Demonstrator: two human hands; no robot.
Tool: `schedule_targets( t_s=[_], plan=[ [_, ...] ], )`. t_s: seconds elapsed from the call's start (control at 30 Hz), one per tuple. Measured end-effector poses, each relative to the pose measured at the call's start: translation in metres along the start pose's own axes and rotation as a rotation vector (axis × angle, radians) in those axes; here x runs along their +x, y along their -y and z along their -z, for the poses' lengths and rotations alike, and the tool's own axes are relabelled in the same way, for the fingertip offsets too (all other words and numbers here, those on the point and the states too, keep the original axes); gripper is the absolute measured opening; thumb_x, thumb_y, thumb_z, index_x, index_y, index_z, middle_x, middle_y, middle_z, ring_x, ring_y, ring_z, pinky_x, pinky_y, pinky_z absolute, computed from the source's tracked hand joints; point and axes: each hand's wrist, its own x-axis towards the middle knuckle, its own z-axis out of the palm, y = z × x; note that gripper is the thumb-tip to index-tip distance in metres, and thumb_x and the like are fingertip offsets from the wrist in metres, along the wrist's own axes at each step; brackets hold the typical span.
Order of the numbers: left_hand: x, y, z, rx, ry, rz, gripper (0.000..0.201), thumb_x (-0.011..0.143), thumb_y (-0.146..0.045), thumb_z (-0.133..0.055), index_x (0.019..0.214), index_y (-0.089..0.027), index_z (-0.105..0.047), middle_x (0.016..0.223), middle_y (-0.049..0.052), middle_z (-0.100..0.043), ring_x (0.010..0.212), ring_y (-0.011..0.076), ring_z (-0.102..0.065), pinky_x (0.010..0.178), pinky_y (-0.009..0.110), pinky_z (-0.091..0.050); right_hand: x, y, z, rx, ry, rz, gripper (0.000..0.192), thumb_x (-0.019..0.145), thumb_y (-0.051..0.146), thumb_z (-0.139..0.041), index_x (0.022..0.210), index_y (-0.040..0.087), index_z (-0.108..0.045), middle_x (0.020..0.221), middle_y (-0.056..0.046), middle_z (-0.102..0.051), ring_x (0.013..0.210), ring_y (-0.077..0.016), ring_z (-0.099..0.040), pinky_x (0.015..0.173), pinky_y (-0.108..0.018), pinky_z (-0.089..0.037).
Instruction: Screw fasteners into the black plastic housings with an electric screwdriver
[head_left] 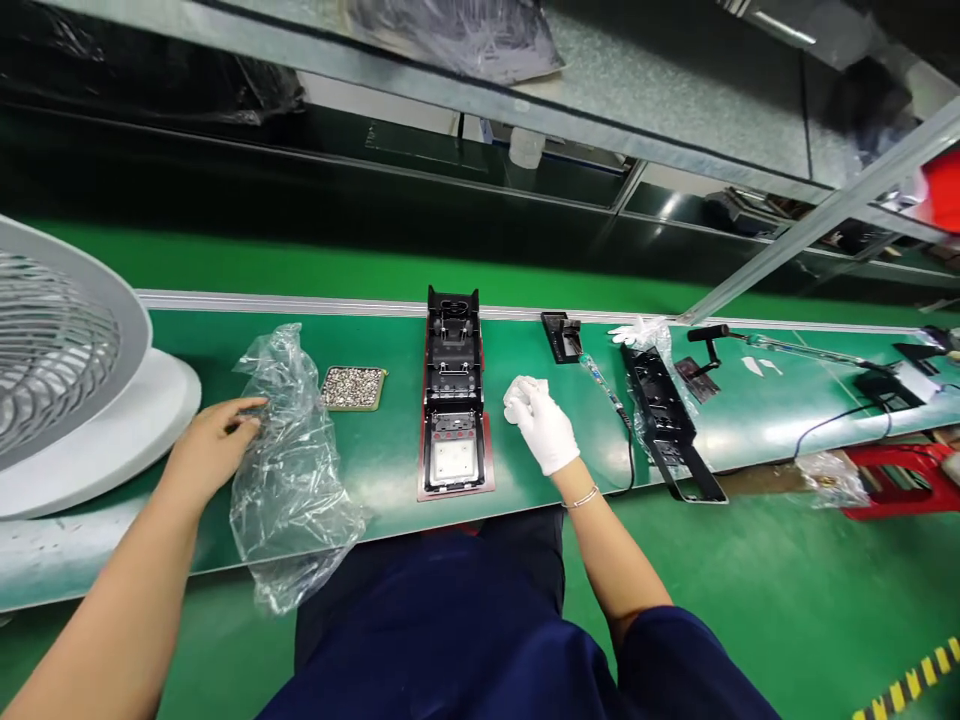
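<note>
My left hand [214,445], bare, is at the left edge of a crumpled clear plastic bag [289,470], index finger and thumb apart; whether it touches the bag I cannot tell. The bag hangs partly over the bench's front edge. My right hand [547,430] wears a white glove, its fingers closed on a crumpled white piece of fabric [520,398], perhaps a glove. Between my hands lies a long black plastic housing [454,380] with a pale rectangular plate at its near end, on a reddish backing. A small tray of metal screws or similar parts [352,388] lies left of it.
A white fan [161,400] stands at the far left. To the right are a small black bracket [564,338], a cabled tool [606,392], another black housing [664,415] on plastic and white gloves [637,332]. A metal shelf [600,115] hangs above; a red stool [900,480] stands right.
</note>
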Motion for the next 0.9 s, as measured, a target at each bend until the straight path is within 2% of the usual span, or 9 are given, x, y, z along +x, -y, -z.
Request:
schedule_targets(
  t_s=[0.07,0.13,0.3,0.4,0.47,0.6,0.7,0.77,0.9],
  plan=[
    [-0.003,-0.007,0.004,0.105,-0.039,-0.093,0.029,0.066,-0.037,-0.061,0.089,-0.022,-0.068,0.095,0.013,-0.068,0.115,0.0428,-0.060,0.112,0.070,-0.039,-0.001,-0.010,0.006,0.041,-0.026,-0.051,0.042,0.095,0.039,-0.052,0.127,0.019,-0.069,0.131,-0.011,-0.066,0.118,-0.0210,-0.064,0.109,-0.038,-0.052],
    [-0.008,-0.020,0.003,0.186,-0.046,-0.193,0.028,0.075,-0.044,-0.054,0.090,-0.023,-0.065,0.105,0.016,-0.067,0.124,0.0439,-0.055,0.117,0.067,-0.035,-0.002,-0.017,0.007,0.086,-0.060,-0.094,0.039,0.093,0.039,-0.051,0.118,0.016,-0.072,0.122,-0.012,-0.069,0.111,-0.0209,-0.065,0.106,-0.038,-0.053],
    [-0.004,-0.056,-0.034,0.328,0.228,-0.338,0.026,0.086,-0.041,-0.049,0.084,-0.024,-0.068,0.099,0.013,-0.071,0.107,0.0363,-0.064,0.103,0.050,-0.050,-0.003,-0.030,0.003,0.243,-0.131,-0.173,0.042,0.088,0.046,-0.049,0.101,0.013,-0.072,0.103,-0.013,-0.071,0.092,-0.0192,-0.064,0.095,-0.036,-0.054],
    [0.010,-0.067,-0.062,0.429,0.345,-0.360,0.024,0.088,-0.031,-0.048,0.085,-0.022,-0.070,0.105,0.014,-0.072,0.109,0.0330,-0.064,0.101,0.043,-0.051,-0.006,-0.039,0.001,0.396,-0.170,-0.241,0.048,0.083,0.055,-0.051,0.097,0.013,-0.069,0.082,-0.009,-0.067,0.067,-0.0134,-0.056,0.073,-0.029,-0.052],
    [0.016,-0.071,-0.073,0.489,0.396,-0.362,0.022,0.088,-0.025,-0.049,0.085,-0.022,-0.070,0.104,0.015,-0.072,0.108,0.0317,-0.064,0.098,0.040,-0.051,-0.010,-0.047,0.000,0.526,-0.204,-0.300,0.056,0.079,0.062,-0.052,0.102,0.012,-0.066,0.079,-0.006,-0.065,0.056,-0.0093,-0.049,0.059,-0.025,-0.047],
    [0.021,-0.076,-0.080,0.564,0.459,-0.359,0.020,0.086,-0.021,-0.047,0.077,-0.020,-0.065,0.097,0.016,-0.069,0.102,0.0338,-0.064,0.087,0.040,-0.051,-0.015,-0.065,0.003,0.788,-0.363,-0.439,0.085,0.069,0.069,-0.056,0.131,0.011,-0.051,0.093,-0.005,-0.064,0.053,-0.0049,-0.048,0.050,-0.022,-0.046],
    [0.026,-0.078,-0.082,0.566,0.474,-0.353,0.019,0.086,-0.024,-0.047,0.069,-0.022,-0.057,0.086,0.015,-0.064,0.095,0.0354,-0.063,0.079,0.041,-0.048,-0.006,-0.073,0.009,0.925,-0.545,-0.471,0.100,0.068,0.065,-0.062,0.152,0.020,-0.030,0.116,-0.007,-0.063,0.062,-0.0020,-0.052,0.059,-0.022,-0.055],
    [0.029,-0.079,-0.083,0.537,0.483,-0.338,0.022,0.086,-0.026,-0.048,0.064,-0.023,-0.051,0.078,0.013,-0.060,0.086,0.0338,-0.061,0.074,0.039,-0.045,0.006,-0.076,0.012,0.987,-0.636,-0.448,0.103,0.069,0.061,-0.065,0.156,0.027,-0.023,0.130,-0.008,-0.059,0.070,-0.0016,-0.056,0.065,-0.022,-0.058],
    [0.034,-0.081,-0.083,0.397,0.480,-0.277,0.024,0.082,-0.025,-0.052,0.057,-0.024,-0.051,0.070,0.011,-0.056,0.077,0.0310,-0.055,0.067,0.038,-0.037,0.031,-0.076,0.017,1.066,-0.705,-0.389,0.084,0.075,0.058,-0.066,0.147,0.023,-0.043,0.140,-0.012,-0.056,0.089,-0.0072,-0.066,0.076,-0.025,-0.062]
  ],
)
